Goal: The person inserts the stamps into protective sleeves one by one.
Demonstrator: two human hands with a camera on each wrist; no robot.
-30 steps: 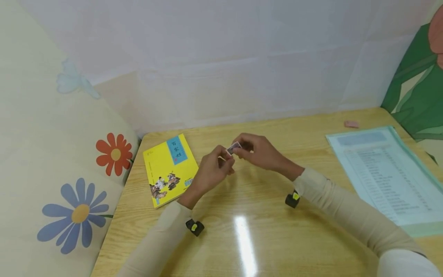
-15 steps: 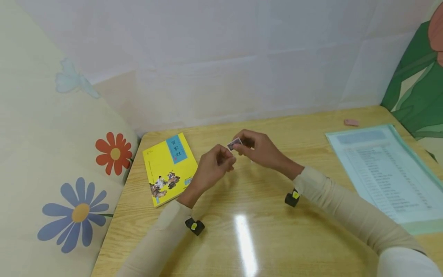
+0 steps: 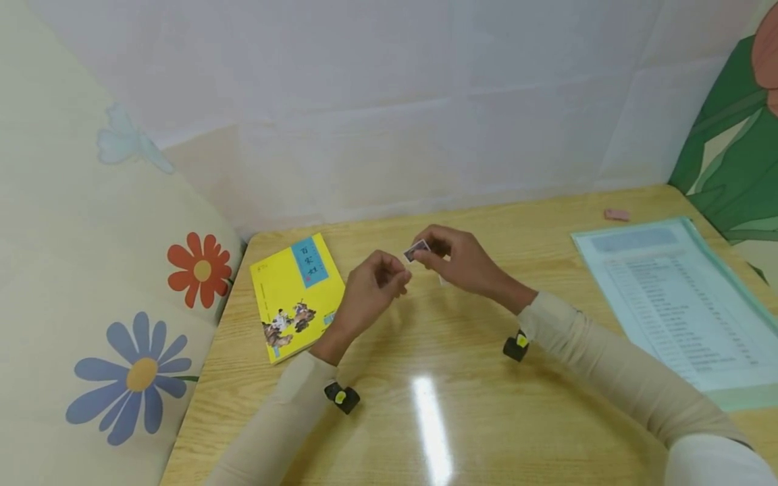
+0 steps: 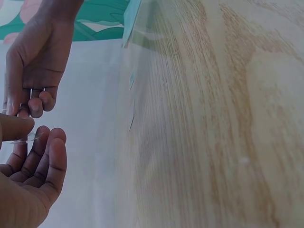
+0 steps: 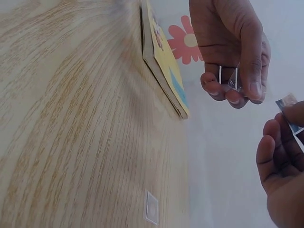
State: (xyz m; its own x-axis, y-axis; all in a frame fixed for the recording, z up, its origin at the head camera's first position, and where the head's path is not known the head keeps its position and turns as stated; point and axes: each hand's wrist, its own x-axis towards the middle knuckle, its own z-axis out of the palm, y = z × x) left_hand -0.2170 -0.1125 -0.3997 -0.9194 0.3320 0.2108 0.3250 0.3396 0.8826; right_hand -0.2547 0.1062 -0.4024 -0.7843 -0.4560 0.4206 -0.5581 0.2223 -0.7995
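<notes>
In the head view my right hand [image 3: 458, 260] pinches a small stamp-like picture [image 3: 416, 251] with a white border, thumb across its front. The right wrist view shows the same picture [image 5: 287, 101] at the right edge, partly covered by the thumb. My left hand [image 3: 372, 290] is just left of it, a small gap between. Between its thumb and fingers is a small clear plastic piece [image 5: 234, 83], also faintly visible as clear plastic [image 4: 29, 138] in the left wrist view. On the tabletop below lies a small pale square with a white border [image 5: 151, 207].
A yellow book [image 3: 292, 290] with a blue title panel lies at the left of the wooden table [image 3: 486, 418]. At the right is a pale green folder [image 3: 668, 297] with a printed sheet. Beyond it sits a small pink block [image 3: 616, 214]. Cloth-covered walls [image 3: 365, 162] bound the table's back.
The picture, touching the left fingers a second ago, has moved slightly up and right with my right hand. A narrow gap has opened between the hands. Book and folder have stayed put.
</notes>
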